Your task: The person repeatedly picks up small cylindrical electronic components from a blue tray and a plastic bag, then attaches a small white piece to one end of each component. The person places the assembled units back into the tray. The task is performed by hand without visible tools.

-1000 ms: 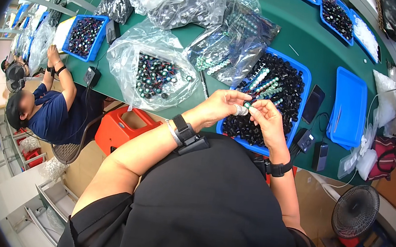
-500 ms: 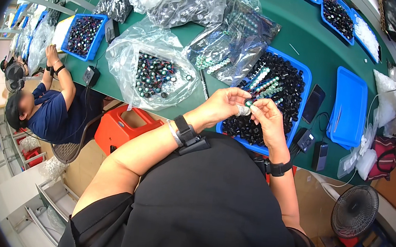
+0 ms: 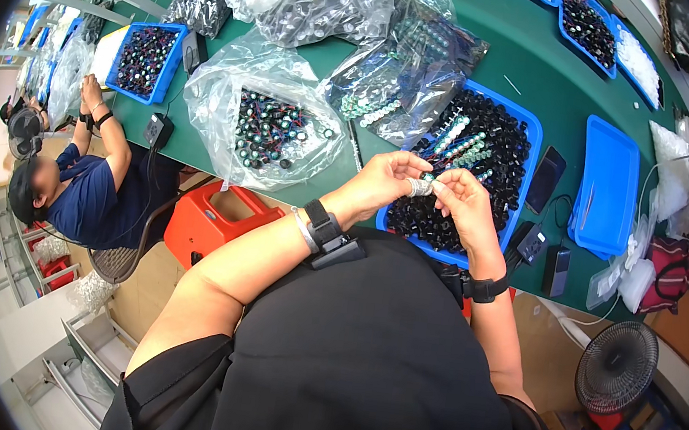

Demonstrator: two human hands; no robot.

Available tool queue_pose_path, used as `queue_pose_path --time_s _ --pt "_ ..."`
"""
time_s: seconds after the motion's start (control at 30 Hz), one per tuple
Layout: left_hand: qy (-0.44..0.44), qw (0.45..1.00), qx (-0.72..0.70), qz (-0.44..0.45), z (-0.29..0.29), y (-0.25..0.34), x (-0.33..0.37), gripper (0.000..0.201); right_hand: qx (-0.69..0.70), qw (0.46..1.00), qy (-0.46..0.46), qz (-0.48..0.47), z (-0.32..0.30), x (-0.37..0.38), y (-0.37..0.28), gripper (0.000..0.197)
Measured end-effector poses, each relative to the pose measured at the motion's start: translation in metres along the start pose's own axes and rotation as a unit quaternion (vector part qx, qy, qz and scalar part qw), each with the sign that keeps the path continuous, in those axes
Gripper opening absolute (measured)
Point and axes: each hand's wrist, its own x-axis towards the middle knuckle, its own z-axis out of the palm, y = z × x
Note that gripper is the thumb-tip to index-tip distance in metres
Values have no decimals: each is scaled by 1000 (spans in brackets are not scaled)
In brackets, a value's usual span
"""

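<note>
- Head view: left forearm (image 3: 266, 250) slants in from 7 o'clock, elbow wide; left hand (image 3: 380, 183) curls, thumb and fingertips pinching a small round part (image 3: 427, 176).
- Right forearm (image 3: 497, 334) rises steeply from 5 o'clock; right hand (image 3: 468, 204) bends inward, fingertips beside that part, but I cannot tell whether its grip pinches it.
- Around the hands, blue tray (image 3: 533, 143) reaches toward 1 o'clock, clear bag (image 3: 213, 102) lies at 9, dark phone (image 3: 546, 180) at 3, on green counter (image 3: 535, 37).
</note>
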Motion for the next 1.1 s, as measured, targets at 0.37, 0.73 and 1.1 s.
queue_pose_path --time_s 0.37,0.73,1.1 --pt "-65 988 -130 -58 -13 41 15 27 26 1000 1 -7 1 15 -24 11" --pt "-20 995 -100 22 9 47 -24 40 13 998 -25 -48 7 -10 -46 12" --pt "20 996 -81 31 18 44 -33 28 -67 995 11 -67 13 -21 -44 9"
